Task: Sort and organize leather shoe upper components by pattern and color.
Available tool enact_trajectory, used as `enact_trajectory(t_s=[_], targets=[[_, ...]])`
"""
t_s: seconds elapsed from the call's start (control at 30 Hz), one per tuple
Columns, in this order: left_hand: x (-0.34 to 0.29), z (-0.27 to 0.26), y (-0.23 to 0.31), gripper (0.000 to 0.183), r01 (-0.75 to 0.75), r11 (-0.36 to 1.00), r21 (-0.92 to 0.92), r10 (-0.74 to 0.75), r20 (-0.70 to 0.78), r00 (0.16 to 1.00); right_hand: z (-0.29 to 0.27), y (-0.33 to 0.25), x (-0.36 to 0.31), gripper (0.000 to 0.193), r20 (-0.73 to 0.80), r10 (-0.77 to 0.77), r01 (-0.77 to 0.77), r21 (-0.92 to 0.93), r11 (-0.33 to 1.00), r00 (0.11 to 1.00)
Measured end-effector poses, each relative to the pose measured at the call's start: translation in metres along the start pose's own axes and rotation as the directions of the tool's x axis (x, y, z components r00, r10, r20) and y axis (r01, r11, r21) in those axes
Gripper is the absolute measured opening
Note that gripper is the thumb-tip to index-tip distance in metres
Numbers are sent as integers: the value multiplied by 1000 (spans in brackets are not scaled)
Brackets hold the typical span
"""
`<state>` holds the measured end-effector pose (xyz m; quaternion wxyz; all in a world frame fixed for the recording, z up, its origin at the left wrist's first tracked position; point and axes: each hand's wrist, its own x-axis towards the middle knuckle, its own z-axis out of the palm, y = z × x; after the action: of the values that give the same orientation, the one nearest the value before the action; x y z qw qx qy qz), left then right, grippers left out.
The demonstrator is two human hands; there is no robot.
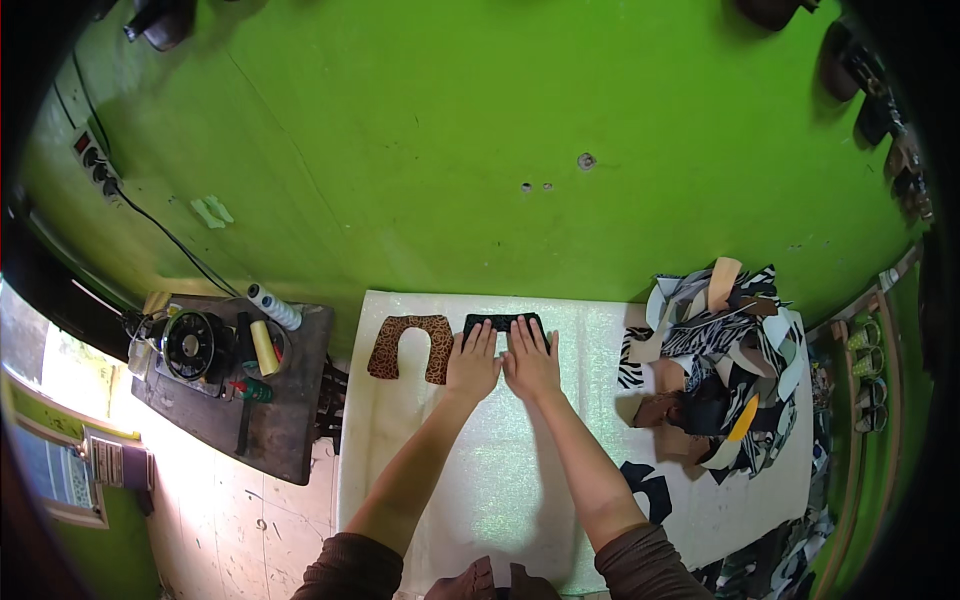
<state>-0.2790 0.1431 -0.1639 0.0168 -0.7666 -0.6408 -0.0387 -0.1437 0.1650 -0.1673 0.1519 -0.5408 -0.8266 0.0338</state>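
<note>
My left hand [474,366] and my right hand [531,363] lie flat, side by side, on a dark, U-shaped cut piece [501,323] at the far part of the white table [480,500]. Their fingers are stretched out and point away from me, and they grip nothing. Both palms and fingers cover much of the dark piece, so mainly its top edge shows. Just left of my left hand, a leopard-print U-shaped piece [411,324] rests on the table with its opening toward me.
On the right of the table rises a heap of mixed scraps [735,360], some zebra-striped. Another black cut piece [655,494] lies nearer me. At left, a dark side table [285,420] carries a sewing machine [190,345] and thread cones [275,307]. A green wall [430,150] stands behind.
</note>
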Motion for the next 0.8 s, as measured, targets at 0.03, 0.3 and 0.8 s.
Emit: enact_trajectory(t_s=[0.03,0.3,0.8], targets=[[-7,-3,0,52,-14,999,30,14,-18,1000,-3,-1,-6,54,-10,-5,5,4,1000,1000],[-102,-5,45,50,33,998,-48,-34,-23,999,-25,-26,-114,46,2,32,-32,186,982,999],[-154,-32,146,49,66,996,-67,-59,106,993,-82,5,-208,42,-44,-24,32,204,978,999]])
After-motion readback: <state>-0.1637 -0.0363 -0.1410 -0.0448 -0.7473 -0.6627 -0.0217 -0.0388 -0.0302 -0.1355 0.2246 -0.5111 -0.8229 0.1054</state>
